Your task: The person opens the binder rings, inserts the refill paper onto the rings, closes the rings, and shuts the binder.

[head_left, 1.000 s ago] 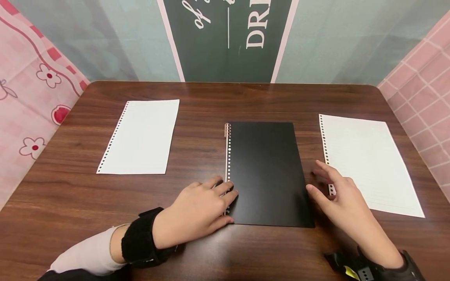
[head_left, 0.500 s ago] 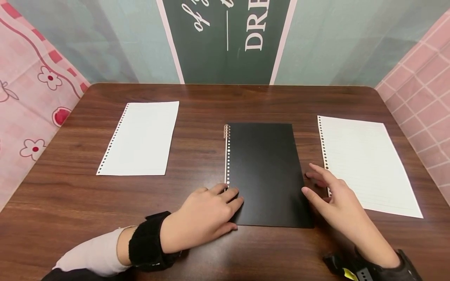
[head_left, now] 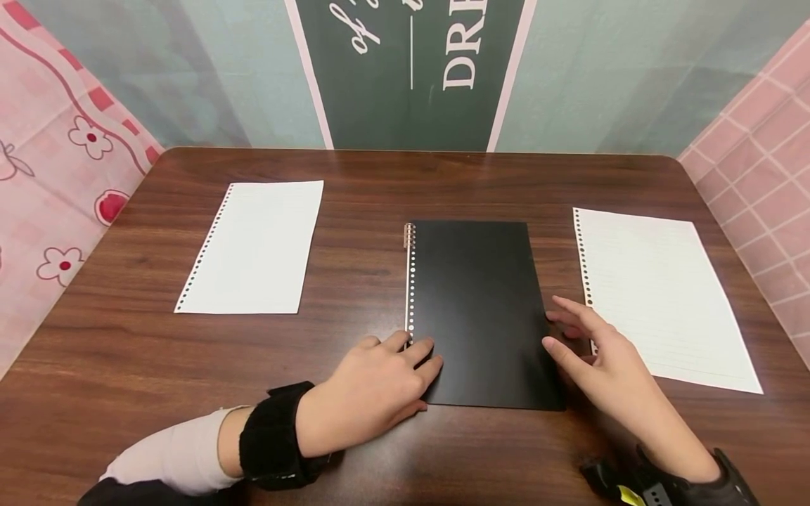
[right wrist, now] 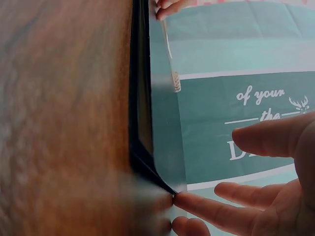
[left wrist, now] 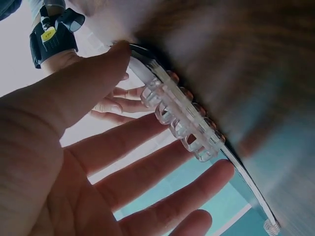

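A black loose-leaf notebook [head_left: 474,295] lies in the middle of the table, its punched hole edge on the left. My left hand [head_left: 373,390] rests over the lower left corner, fingertips on the cover. In the left wrist view, the fingers spread past the clear plastic binding rings [left wrist: 179,123], with the thumb at the notebook's bottom corner. A second set of rings [head_left: 409,235] sits at the top of the hole edge. My right hand [head_left: 604,358] is at the notebook's right edge, fingers loosely extended. One fingertip meets the cover's edge in the right wrist view.
A white punched sheet [head_left: 253,249] lies on the left of the wooden table [head_left: 354,281]. Another punched sheet, faintly lined [head_left: 664,302], lies at right, partly behind my right hand. A green printed backdrop [head_left: 405,105] and pink side panels border the table.
My left hand has shifted slightly right, further onto the black cover. My right hand has drawn left, closer to the notebook's right edge. The notebook and sheets stay in place.
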The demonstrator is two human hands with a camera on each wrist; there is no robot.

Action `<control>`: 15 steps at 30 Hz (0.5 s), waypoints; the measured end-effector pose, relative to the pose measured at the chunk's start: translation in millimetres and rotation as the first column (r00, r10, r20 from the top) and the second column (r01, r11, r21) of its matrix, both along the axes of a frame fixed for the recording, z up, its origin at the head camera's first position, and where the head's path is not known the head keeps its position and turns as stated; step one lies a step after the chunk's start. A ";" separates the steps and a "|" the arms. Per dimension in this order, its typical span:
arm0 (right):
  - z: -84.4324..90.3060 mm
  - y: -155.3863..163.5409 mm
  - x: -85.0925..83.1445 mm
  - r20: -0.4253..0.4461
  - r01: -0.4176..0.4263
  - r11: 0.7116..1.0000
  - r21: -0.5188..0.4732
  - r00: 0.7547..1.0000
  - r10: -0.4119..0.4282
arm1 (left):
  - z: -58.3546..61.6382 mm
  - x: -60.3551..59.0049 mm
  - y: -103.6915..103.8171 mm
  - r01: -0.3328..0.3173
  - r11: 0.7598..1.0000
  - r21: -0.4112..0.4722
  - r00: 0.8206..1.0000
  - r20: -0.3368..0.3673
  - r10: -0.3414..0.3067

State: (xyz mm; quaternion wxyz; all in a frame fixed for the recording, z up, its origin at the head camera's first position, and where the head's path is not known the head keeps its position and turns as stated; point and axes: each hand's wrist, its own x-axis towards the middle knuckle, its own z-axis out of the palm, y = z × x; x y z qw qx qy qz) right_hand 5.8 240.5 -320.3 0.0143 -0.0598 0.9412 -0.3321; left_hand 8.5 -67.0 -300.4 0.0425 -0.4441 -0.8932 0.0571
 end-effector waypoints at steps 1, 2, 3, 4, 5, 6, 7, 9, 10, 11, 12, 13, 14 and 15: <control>-0.2 0.2 0.0 -0.001 0.001 1.000 -0.008 1.000 -0.001 | 0.0 -0.2 0.0 0.005 1.000 -0.004 1.000 -0.003 -0.005; -0.3 0.4 -0.1 0.000 0.001 1.000 -0.020 1.000 -0.001 | -0.2 -0.4 0.0 0.012 1.000 -0.007 1.000 -0.008 -0.012; -0.4 0.6 -0.1 0.000 0.002 0.999 -0.035 1.000 -0.002 | -0.3 -0.7 0.0 0.020 1.000 -0.008 1.000 -0.013 -0.020; -0.4 0.8 -0.3 0.000 0.001 0.999 -0.050 1.000 -0.001 | -0.5 -1.0 -0.1 0.027 1.000 -0.008 1.000 -0.015 -0.027; -0.4 1.0 -0.5 0.002 0.002 0.998 -0.066 1.000 -0.002 | -0.7 -1.2 -0.2 0.032 0.999 -0.006 0.999 -0.014 -0.032; -0.4 1.3 -0.7 0.004 0.003 0.997 -0.082 1.000 -0.003 | -0.9 -1.6 -0.2 0.037 0.999 -0.004 0.999 -0.012 -0.037; -0.3 1.6 -1.0 0.008 0.004 0.995 -0.099 1.000 -0.003 | -1.1 -2.0 -0.3 0.042 0.999 -0.003 0.999 -0.009 -0.042; -0.1 2.3 -1.5 0.021 0.007 0.992 -0.130 1.000 -0.005 | -1.5 -2.6 -0.6 0.051 0.999 0.000 0.999 -0.005 -0.051; -0.2 2.8 -1.7 0.029 0.008 0.989 -0.145 1.000 -0.004 | -1.7 -2.9 -0.7 0.055 0.998 0.001 0.998 -0.003 -0.055; -0.2 3.3 -1.9 0.039 0.011 0.987 -0.161 0.999 -0.004 | -1.8 -3.1 -0.9 0.058 0.998 0.002 0.998 -0.004 -0.058; -0.4 3.9 -2.1 0.051 0.013 0.984 -0.177 0.999 -0.004 | -1.9 -3.4 -1.1 0.062 0.998 0.004 0.998 -0.003 -0.062; -0.8 4.4 -2.3 0.061 0.016 0.981 -0.194 0.998 -0.004 | -2.1 -3.6 -1.3 0.066 0.998 0.007 0.998 -0.001 -0.066; -1.6 5.2 -2.4 0.071 0.019 0.977 -0.213 0.997 -0.004 | -2.3 -3.9 -1.6 0.069 0.998 0.012 0.998 -0.002 -0.069; -2.4 5.9 -2.5 0.078 0.022 0.973 -0.231 0.997 -0.004 | -2.5 -4.1 -1.7 0.072 0.997 0.016 0.997 -0.002 -0.072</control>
